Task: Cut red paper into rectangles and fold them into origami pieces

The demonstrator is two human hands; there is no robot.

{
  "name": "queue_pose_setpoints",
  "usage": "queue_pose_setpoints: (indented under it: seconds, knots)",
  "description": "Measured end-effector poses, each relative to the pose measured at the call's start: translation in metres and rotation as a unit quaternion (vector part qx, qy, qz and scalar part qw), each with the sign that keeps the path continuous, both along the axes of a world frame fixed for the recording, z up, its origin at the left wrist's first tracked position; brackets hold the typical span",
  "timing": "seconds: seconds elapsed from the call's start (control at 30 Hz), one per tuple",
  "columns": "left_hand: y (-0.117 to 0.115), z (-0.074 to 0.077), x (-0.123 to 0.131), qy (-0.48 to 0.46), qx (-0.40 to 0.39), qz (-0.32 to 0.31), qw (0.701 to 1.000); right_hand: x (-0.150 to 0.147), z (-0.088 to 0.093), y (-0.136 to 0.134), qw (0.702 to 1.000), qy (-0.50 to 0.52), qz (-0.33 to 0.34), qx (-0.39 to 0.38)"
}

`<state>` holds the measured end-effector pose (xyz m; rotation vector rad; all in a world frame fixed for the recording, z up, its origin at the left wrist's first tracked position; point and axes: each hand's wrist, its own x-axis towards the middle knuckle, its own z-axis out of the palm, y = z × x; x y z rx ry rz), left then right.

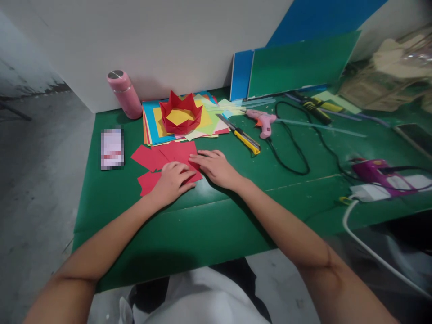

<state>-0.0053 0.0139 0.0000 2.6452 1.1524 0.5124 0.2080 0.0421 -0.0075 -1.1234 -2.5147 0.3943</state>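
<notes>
Several pieces of red paper (178, 152) lie on the green table in front of me, some of them folded and overlapping. My left hand (175, 180) rests on their lower part, fingers spread and pointing right. At their right edge lies my right hand (216, 167), flat with its fingertips on the paper. The fingers of both hands cover part of the sheet between them. Just behind stands a folded red paper crown (165, 119) with pointed tips, on top of a stack of coloured paper (148, 118).
A pink bottle (125, 95) stands at the back left, above a blurred-out phone-sized object (112, 148). On the right lie a yellow utility knife (243, 136), a pink glue gun (265, 120) with its black cord, and a power strip (371, 192). Boards (303, 67) lean behind.
</notes>
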Motion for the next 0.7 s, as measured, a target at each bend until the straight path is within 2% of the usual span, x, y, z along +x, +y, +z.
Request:
queue_pose_setpoints:
  seconds: [0.2, 0.47, 0.6, 0.7]
  knots:
    - [-0.005, 0.002, 0.005, -0.004, 0.0, 0.034, 0.999, 0.001, 0.001, 0.001, 1.0, -0.01, -0.014, 0.018]
    - [-0.006, 0.006, 0.017, -0.015, -0.086, 0.065, 0.994, -0.002, 0.001, 0.002, 1.0, -0.006, -0.011, 0.007]
    - [-0.005, 0.014, 0.021, 0.0, -0.142, 0.103, 0.985, 0.0, 0.002, 0.003, 1.0, -0.002, -0.008, -0.001]
    - [-0.007, 0.025, 0.015, -0.025, -0.176, 0.099, 0.979, 0.001, 0.004, 0.003, 1.0, -0.005, -0.006, -0.01]
